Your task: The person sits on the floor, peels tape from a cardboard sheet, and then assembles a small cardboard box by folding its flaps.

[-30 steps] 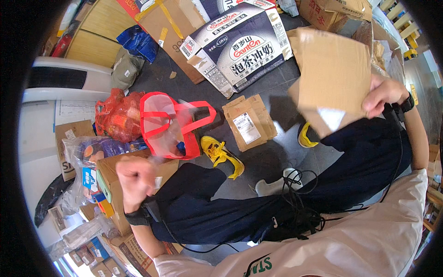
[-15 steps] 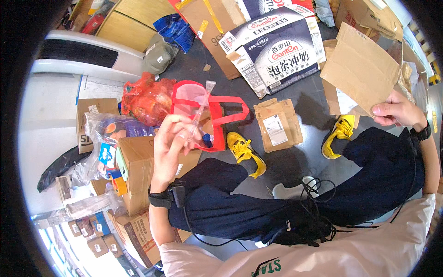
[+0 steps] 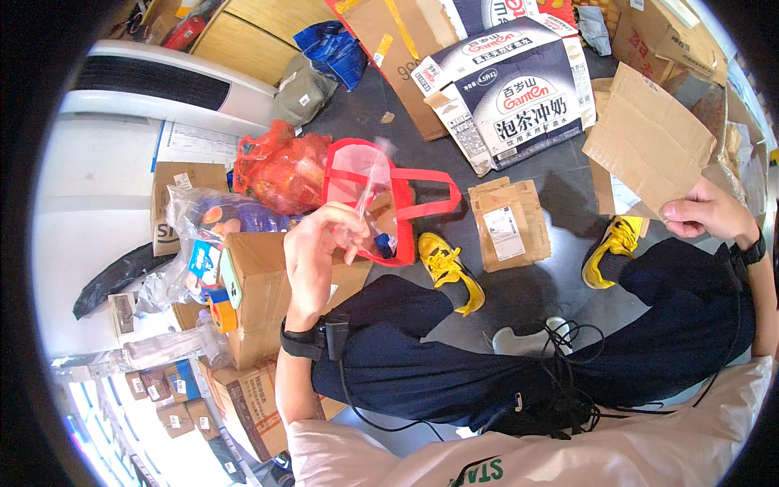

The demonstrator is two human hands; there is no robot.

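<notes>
I have the left hand point(image 3: 326, 243) with its fingers curled closed around a clear plastic strip point(image 3: 372, 183), which slants up in front of the red-trimmed tote bag point(image 3: 347, 172). The strip's upper end blurs on my feed, so I can't tell whether it is a tube or folded film. Out on the other side, the right hand point(image 3: 704, 213) grasps a flat cardboard piece point(image 3: 653, 126) by its near corner, thumb on top. I see that piece above the floor point(image 3: 442, 158), near the right yellow sneaker point(image 3: 613, 250); a second brown layer with a white patch shows beneath it. Between that shoe and the left yellow sneaker point(image 3: 442, 264), flattened cardboard point(image 3: 510, 226) with a white label lies on the floor. Farther off I have a navy-and-white carton point(image 3: 519, 89). A red mesh bag point(image 3: 284, 170) sits just beside the tote, and a brown box point(image 3: 258, 284) stands near the left wrist.
</notes>
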